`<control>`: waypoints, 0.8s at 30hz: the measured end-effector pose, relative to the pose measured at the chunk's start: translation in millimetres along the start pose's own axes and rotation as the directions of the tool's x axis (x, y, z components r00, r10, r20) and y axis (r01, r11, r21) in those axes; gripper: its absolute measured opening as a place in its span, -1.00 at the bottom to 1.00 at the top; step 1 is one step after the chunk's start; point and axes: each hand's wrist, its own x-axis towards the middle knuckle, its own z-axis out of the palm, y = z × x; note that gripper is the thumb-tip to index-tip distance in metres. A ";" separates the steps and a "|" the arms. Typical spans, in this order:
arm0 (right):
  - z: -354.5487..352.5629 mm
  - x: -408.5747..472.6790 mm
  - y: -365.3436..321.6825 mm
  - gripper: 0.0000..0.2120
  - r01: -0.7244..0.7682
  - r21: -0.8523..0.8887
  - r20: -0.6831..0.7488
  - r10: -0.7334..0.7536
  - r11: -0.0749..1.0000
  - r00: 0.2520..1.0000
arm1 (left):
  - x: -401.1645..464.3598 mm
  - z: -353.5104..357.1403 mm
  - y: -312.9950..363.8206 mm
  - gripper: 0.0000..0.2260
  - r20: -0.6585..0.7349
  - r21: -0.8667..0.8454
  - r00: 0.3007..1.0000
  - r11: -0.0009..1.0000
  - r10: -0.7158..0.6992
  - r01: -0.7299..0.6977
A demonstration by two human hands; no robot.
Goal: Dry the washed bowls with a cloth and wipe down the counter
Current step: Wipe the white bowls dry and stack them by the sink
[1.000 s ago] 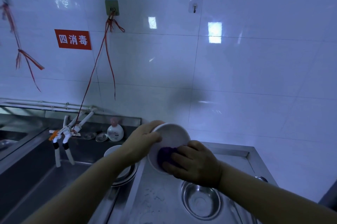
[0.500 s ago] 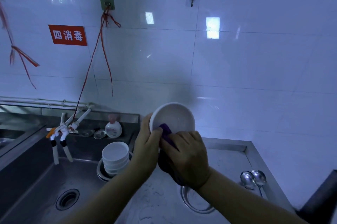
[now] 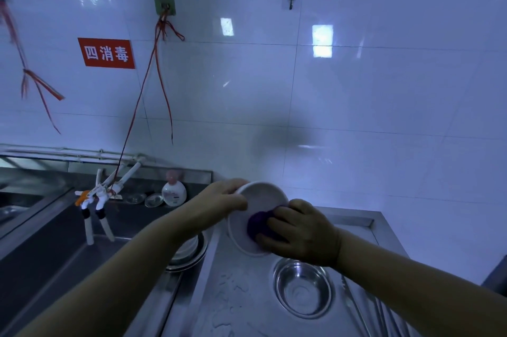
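My left hand (image 3: 222, 203) grips the left rim of a white bowl (image 3: 260, 196), held tilted on edge above the steel counter (image 3: 236, 290) with its inside facing me. My right hand (image 3: 304, 232) holds a purple cloth (image 3: 259, 223) and presses it into the bowl's lower inside. A stack of white bowls (image 3: 188, 247) stands in a metal dish in the sink, partly hidden behind my left forearm. A steel bowl (image 3: 301, 286) sits on the counter below my right hand.
The sink basin (image 3: 68, 254) lies to the left with white taps (image 3: 100, 199) above it. A soap bottle (image 3: 173, 191) and small lids (image 3: 153, 199) stand on the back ledge. Metal utensils (image 3: 370, 309) lie at the right. Water drops mark the counter.
The view tilted and the stacked bowls slid behind my left forearm. The bowl turned more on edge, and my right hand with the cloth moved to its lower right inside.
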 end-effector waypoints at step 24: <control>-4.8 -9.3 6.5 -0.92 0.148 0.036 0.081 -0.150 0.988 0.985 | 4.4 0.9 5.8 -0.47 0.169 0.212 0.972 0.969 -0.162 0.125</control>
